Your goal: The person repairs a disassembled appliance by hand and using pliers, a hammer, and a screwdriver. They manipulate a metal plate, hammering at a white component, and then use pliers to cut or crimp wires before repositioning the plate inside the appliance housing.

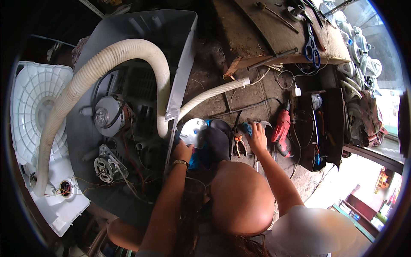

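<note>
My left hand, with a watch on its wrist, grips the lower left edge of a round pale metal disc with small holes. The disc tilts beside the grey tub's edge, next to a dark covering beyond my bent knee. Blue material shows beneath it. To the right, my right hand is low over the floor, its fingers curled at a tool with a curved grey head. A blue piece lies at the fingertips. Pliers with orange handles lie just left of this hand.
The grey washing machine tub stands at left, with a ribbed hose across it and a motor inside. A white panel lies beyond. At right are a red power drill, an open toolbox and a wooden bench with scissors.
</note>
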A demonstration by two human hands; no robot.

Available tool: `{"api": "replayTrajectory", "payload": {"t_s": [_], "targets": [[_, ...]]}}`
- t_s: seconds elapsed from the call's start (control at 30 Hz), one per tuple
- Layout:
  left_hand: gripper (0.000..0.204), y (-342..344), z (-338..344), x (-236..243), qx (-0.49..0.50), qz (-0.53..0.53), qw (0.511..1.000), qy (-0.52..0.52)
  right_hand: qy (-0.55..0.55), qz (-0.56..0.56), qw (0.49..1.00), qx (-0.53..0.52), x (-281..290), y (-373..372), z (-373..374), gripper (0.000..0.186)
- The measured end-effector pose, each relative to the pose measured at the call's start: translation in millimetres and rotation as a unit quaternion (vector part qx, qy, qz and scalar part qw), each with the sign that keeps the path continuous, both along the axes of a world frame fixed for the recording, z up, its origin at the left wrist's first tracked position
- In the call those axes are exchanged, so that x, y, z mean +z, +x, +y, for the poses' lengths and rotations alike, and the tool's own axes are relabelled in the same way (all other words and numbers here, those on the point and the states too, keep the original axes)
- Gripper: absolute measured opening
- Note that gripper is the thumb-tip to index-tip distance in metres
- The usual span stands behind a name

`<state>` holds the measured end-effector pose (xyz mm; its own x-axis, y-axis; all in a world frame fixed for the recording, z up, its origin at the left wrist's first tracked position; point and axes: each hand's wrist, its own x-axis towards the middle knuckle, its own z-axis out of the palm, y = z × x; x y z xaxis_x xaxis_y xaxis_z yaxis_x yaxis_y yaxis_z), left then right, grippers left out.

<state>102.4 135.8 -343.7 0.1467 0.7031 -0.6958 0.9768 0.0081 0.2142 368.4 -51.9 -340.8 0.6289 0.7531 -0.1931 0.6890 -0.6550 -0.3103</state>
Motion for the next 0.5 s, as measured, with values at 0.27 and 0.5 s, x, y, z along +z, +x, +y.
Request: {"api": "replayTrajectory", "payload": {"t_s": [0.27, 0.5], "targets": [[0.048, 0, -7, 1, -0.037, 0.039, 0.998, -0.017, -0.129, 0.058, 0.989, 0.052, 2, 20, 19, 0.057], [0.049, 34, 21, 42, -0.154, -0.19, 0.967, 0.075, 0.162, 0.133, 0.972, 0.104, 161, 21, 107, 0.044]]}}
